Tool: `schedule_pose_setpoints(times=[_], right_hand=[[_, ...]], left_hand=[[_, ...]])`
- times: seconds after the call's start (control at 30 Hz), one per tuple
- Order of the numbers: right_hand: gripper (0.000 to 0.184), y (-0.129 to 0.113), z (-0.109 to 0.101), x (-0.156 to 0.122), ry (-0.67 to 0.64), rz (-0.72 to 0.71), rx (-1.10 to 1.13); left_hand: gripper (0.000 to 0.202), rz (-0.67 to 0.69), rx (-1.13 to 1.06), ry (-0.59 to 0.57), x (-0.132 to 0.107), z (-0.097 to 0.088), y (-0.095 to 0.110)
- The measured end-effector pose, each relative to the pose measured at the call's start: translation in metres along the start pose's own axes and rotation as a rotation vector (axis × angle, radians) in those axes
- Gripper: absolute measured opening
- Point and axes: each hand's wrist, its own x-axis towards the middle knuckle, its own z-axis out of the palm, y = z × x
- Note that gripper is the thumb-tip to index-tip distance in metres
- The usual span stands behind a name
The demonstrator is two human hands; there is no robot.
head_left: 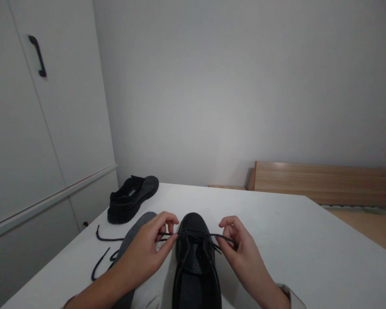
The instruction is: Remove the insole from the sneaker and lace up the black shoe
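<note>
A black shoe (197, 262) lies in front of me on the white table, toe pointing away. A black shoelace (217, 235) crosses its front eyelets and stretches out to both sides. My left hand (156, 242) pinches the lace's left part between thumb and fingers, just beside the toe. On the other side my right hand (239, 244) has its fingers closed around the right part of the lace. Another short lace end shows near the right fingertips. Under my left forearm lies a dark grey insole-shaped piece (141, 223), partly hidden.
A second black shoe (133, 199), without visible laces, stands at the table's far left corner. A loose black lace (99, 264) lies left of my forearm on the white table (296, 240). White cabinets (67, 107) border the left; a wooden headboard (324, 182) stands beyond the right.
</note>
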Motion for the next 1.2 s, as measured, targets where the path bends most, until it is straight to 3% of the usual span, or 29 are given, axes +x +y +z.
schedule_pose_setpoints(times=[0.17, 0.3, 0.4, 0.53, 0.7, 0.8, 0.93, 1.07, 1.2], right_hand=[[0.025, 0.001, -0.007, 0.007, -0.241, 0.146, -0.098], [0.029, 0.001, -0.009, 0.008, -0.299, 0.180, -0.067], [0.027, -0.001, -0.010, 0.007, -0.239, 0.122, -0.092], [0.023, -0.004, -0.012, 0.008, -0.049, -0.010, -0.095], [0.034, -0.012, -0.012, 0.009, 0.006, 0.021, 0.187], [0.036, -0.015, -0.013, 0.010, 0.082, 0.042, 0.351], [0.032, -0.014, -0.015, 0.007, 0.193, 0.020, 0.461], [0.035, -0.012, -0.019, -0.003, 0.158, -0.116, 0.357], [0.054, -0.013, -0.019, -0.006, 0.137, -0.235, 0.249]], left_hand=[[0.018, 0.006, 0.040, -0.081, 0.002, -0.001, 0.000], [0.010, -0.039, 0.053, -0.143, 0.003, 0.000, -0.001], [0.013, -0.078, -0.009, -0.137, 0.005, -0.001, -0.001], [0.015, -0.113, -0.223, -0.038, 0.008, -0.007, 0.000], [0.022, -0.197, -0.686, -0.104, 0.008, -0.005, 0.000], [0.025, -0.219, -0.865, -0.074, 0.007, 0.000, -0.002], [0.027, -0.224, -0.946, -0.002, 0.004, 0.001, -0.003], [0.030, -0.219, -0.943, 0.017, 0.000, -0.005, 0.001], [0.066, -0.072, -0.790, -0.016, -0.002, -0.010, 0.007]])
